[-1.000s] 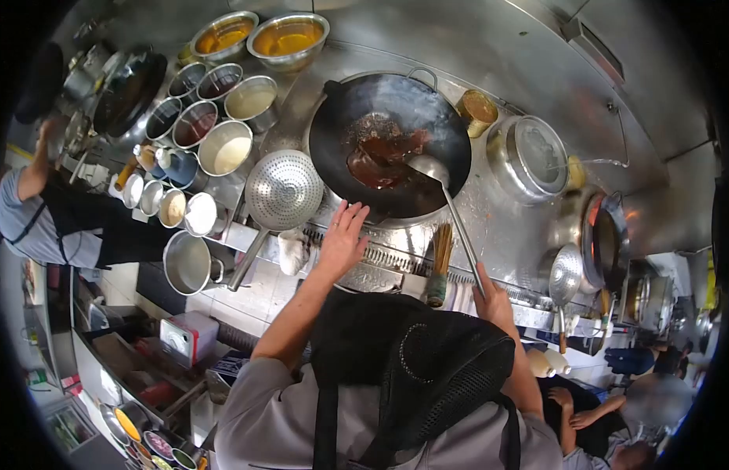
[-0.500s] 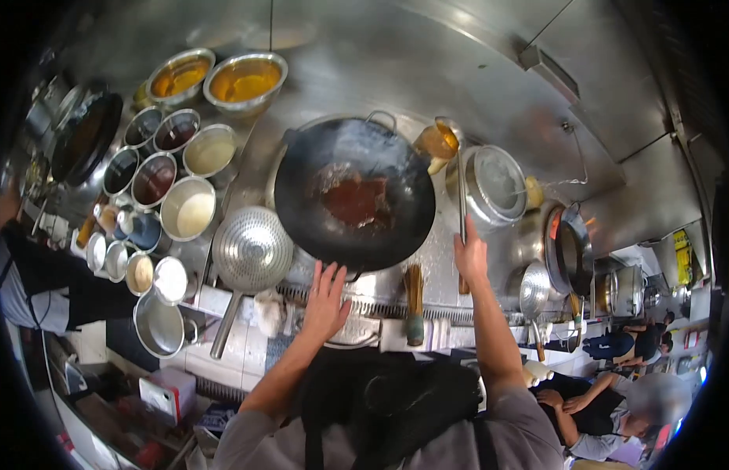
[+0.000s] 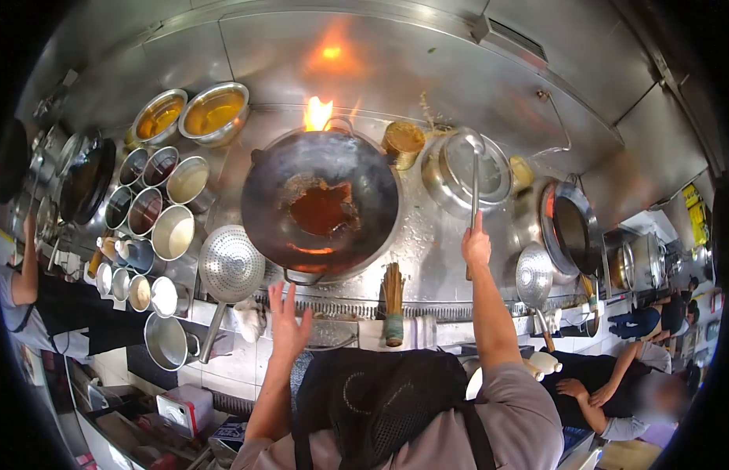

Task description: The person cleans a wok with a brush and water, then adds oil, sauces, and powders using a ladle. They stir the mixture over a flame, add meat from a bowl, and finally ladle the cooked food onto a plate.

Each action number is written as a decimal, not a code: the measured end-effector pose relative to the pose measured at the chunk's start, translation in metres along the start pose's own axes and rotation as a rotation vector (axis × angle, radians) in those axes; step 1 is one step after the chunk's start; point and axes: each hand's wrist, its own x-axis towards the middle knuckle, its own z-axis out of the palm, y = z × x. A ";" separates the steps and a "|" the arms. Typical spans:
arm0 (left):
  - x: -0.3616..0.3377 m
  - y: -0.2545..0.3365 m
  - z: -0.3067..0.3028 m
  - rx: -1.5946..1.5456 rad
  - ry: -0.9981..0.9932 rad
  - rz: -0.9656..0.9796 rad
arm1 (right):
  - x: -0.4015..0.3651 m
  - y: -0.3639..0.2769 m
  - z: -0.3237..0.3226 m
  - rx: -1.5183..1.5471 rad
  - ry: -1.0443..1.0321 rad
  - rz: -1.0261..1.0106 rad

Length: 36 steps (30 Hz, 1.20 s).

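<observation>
Steel ladle [image 3: 475, 188], long-handled, in right hand [image 3: 476, 247], bowl over pot [image 3: 436, 186]

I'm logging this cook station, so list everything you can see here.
wok: one, black, centre, brown sauce
flame: one, orange, behind wok
bowls: two, steel, top left
tubs: several, steel, left of wok
strainer: one, steel, front left of wok
brush: one, tan, before wok
pot: one, steel, right of wok
ladle: one, steel, over pot
side wok: one, dark, far right
people: two, left and right edges
left hand: one, open, before wok
right hand: one, gripping ladle
</observation>
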 end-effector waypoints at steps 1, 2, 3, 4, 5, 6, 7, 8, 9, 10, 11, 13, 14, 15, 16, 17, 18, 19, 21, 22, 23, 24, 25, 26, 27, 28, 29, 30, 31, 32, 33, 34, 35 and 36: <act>-0.006 0.000 0.002 0.010 0.023 -0.033 | 0.004 0.011 0.003 0.001 -0.004 0.002; -0.010 0.005 0.000 0.014 0.042 -0.048 | 0.017 0.026 0.015 0.025 0.077 -0.017; -0.013 0.011 0.001 0.021 0.050 -0.067 | 0.030 0.039 0.024 0.050 0.151 -0.047; -0.015 0.017 -0.001 0.008 0.059 -0.080 | 0.048 0.053 0.025 0.330 -0.011 -0.031; -0.019 0.021 -0.006 0.005 0.087 -0.113 | 0.075 0.062 0.026 0.605 -0.202 -0.027; -0.020 0.027 -0.010 -0.030 0.113 -0.159 | 0.102 0.068 0.026 0.852 -0.248 -0.072; -0.022 0.026 -0.013 -0.014 0.147 -0.143 | 0.099 0.038 -0.014 1.188 -0.394 0.248; -0.022 0.026 -0.017 -0.016 0.170 -0.140 | 0.111 0.024 -0.029 1.405 -0.398 0.365; -0.021 0.029 -0.026 -0.033 0.215 -0.138 | 0.136 0.029 -0.028 1.579 -0.514 0.332; -0.021 0.031 -0.036 -0.015 0.242 -0.140 | 0.167 0.042 -0.017 1.661 -0.625 0.255; -0.019 0.029 -0.047 -0.003 0.263 -0.132 | 0.168 0.028 -0.034 1.530 -0.627 0.167; -0.012 0.014 -0.071 0.025 0.330 -0.146 | 0.189 -0.002 -0.059 1.425 -0.649 0.364; -0.007 0.004 -0.082 0.036 0.351 -0.126 | 0.197 -0.019 -0.072 1.416 -0.674 0.350; 0.001 -0.010 -0.096 0.042 0.361 -0.139 | 0.201 -0.034 -0.083 1.054 -0.591 0.224; 0.013 -0.026 -0.114 0.102 0.396 -0.110 | 0.199 -0.045 -0.085 0.696 -0.495 0.104; 0.025 -0.044 -0.131 0.159 0.426 -0.076 | 0.190 -0.052 -0.079 0.691 -0.500 0.105; 0.039 -0.063 -0.148 0.193 0.450 -0.095 | 0.175 -0.056 -0.073 0.475 -0.302 -0.085; 0.056 -0.084 -0.166 0.228 0.481 -0.109 | 0.159 -0.065 -0.069 0.259 -0.097 -0.274; 0.094 -0.144 -0.186 0.271 0.474 -0.150 | 0.135 -0.081 -0.059 0.039 0.116 -0.449; 0.114 -0.174 -0.191 0.301 0.448 -0.186 | 0.123 -0.081 -0.047 0.106 0.136 -0.436; 0.134 -0.210 -0.191 0.297 0.442 -0.184 | 0.114 -0.086 -0.038 0.173 0.155 -0.420; 0.154 -0.249 -0.188 0.393 0.271 -0.265 | 0.098 -0.099 -0.038 0.168 0.157 -0.413; 0.168 -0.280 -0.182 0.488 0.098 -0.342 | 0.056 -0.127 -0.049 0.567 -0.074 -0.287; 0.178 -0.305 -0.174 0.483 0.094 -0.335 | 0.017 -0.156 -0.058 0.960 -0.306 -0.148; 0.187 -0.326 -0.167 0.512 -0.013 -0.435 | -0.012 -0.183 -0.058 1.103 -0.291 -0.039; 0.194 -0.340 -0.162 0.538 -0.123 -0.535 | -0.039 -0.206 -0.060 1.240 -0.274 0.073; 0.199 -0.347 -0.158 0.534 -0.128 -0.532 | -0.061 -0.224 -0.066 1.236 -0.270 0.076; 0.199 -0.351 -0.153 0.586 -0.180 -0.535 | -0.081 -0.239 -0.072 1.336 -0.374 0.114; 0.198 -0.355 -0.149 0.640 -0.235 -0.541 | -0.100 -0.251 -0.074 1.435 -0.485 0.156; 0.200 -0.351 -0.153 0.617 -0.282 -0.558 | -0.115 -0.261 -0.071 1.429 -0.492 0.166; 0.199 -0.357 -0.150 0.619 -0.295 -0.565 | -0.129 -0.268 -0.069 1.445 -0.555 0.195; 0.199 -0.366 -0.144 0.662 -0.338 -0.516 | -0.144 -0.276 -0.067 1.464 -0.615 0.222; 0.205 -0.373 -0.142 0.708 -0.375 -0.458 | -0.159 -0.289 -0.069 1.465 -0.688 0.184; 0.205 -0.377 -0.135 0.660 -0.326 -0.512 | -0.173 -0.300 -0.069 1.437 -0.721 0.174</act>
